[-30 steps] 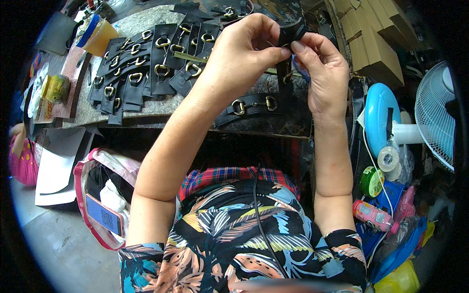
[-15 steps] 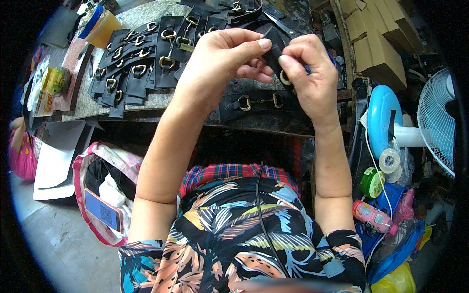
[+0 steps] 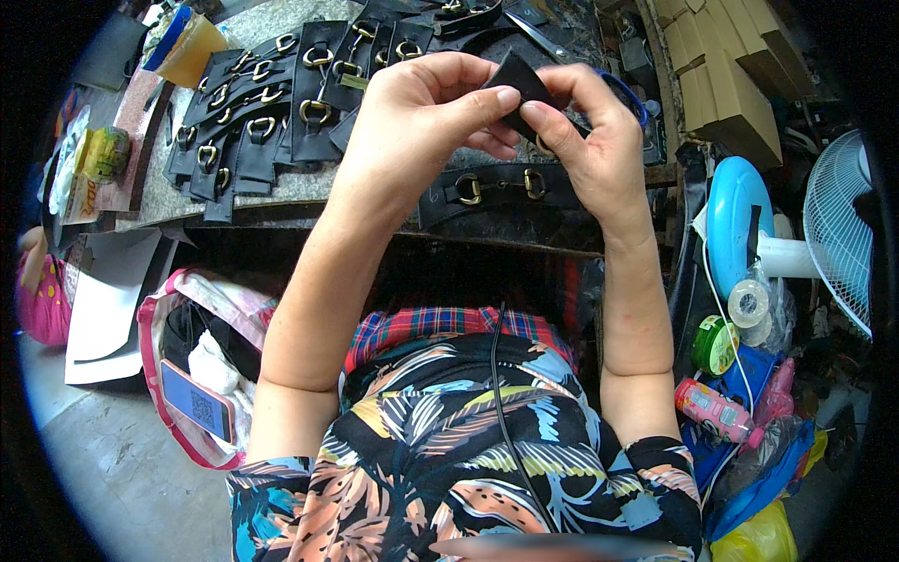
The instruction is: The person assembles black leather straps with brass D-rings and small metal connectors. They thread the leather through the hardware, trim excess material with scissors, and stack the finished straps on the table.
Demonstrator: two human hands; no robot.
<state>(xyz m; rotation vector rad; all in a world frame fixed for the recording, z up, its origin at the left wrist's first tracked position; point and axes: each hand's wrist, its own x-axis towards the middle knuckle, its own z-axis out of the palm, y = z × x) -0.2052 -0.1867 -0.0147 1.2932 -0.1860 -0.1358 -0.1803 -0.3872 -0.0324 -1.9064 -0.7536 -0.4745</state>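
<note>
Over the workbench, my left hand (image 3: 454, 103) and my right hand (image 3: 592, 131) pinch a black leather strap (image 3: 513, 73) between thumbs and fingers. Its pointed or folded end sticks up between the fingertips, and the rest is mostly hidden by my right hand. A bit of brass-coloured ring shows under my right thumb. Below my hands, a black strap with two brass-coloured D-rings (image 3: 504, 187) lies along the bench's near edge. Beyond them are scissors (image 3: 532, 36), partly covered by my right hand, with a blue handle showing beside it.
Several black straps with D-rings (image 3: 314, 112) cover the bench on the left. A tub (image 3: 187, 51) stands at the far left. Cardboard pieces (image 3: 726, 94), a blue-and-white fan (image 3: 740, 206) and a pink bottle (image 3: 716, 412) are on the right. A bag holding a phone (image 3: 197, 401) sits lower left.
The strap has been turned so that its end now points up between my fingertips. My right hand has come closer to my left, and its fingers have shifted their grip.
</note>
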